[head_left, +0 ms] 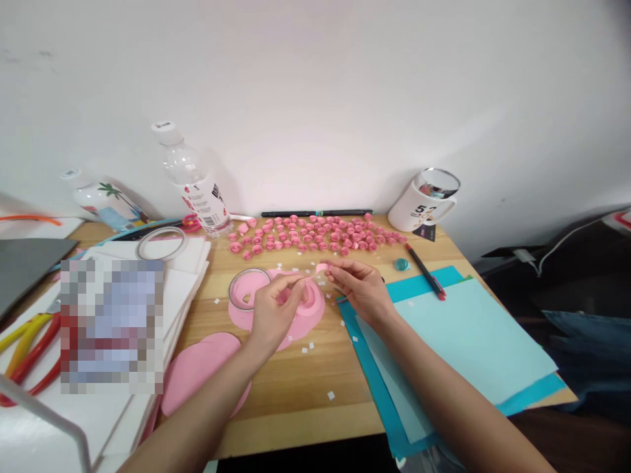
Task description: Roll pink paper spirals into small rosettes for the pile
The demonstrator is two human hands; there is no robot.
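Note:
My left hand [274, 313] is over a pink foam disc [315, 310], its fingers pinched together on something small that I cannot make out. My right hand [359, 284] is just to its right and pinches a small pink rolled piece [321, 267] at its fingertips. The two hands nearly touch above the disc. Behind them lie several small pink rolled rosettes [315, 234] spread across the wooden table [296, 394]. A clear tape roll [245, 288] sits on the pink foam at the left hand's left. Small white paper scraps [330, 395] are scattered about.
Teal and light blue sheets [473, 335] lie at the right, with a red pen [424, 270] and a small teal cap [401, 264]. A white mug [424, 202], a plastic bottle [193, 184] and a black pen [315, 213] stand at the back. White foam boards [187, 276] with another tape roll [162, 243] are stacked left.

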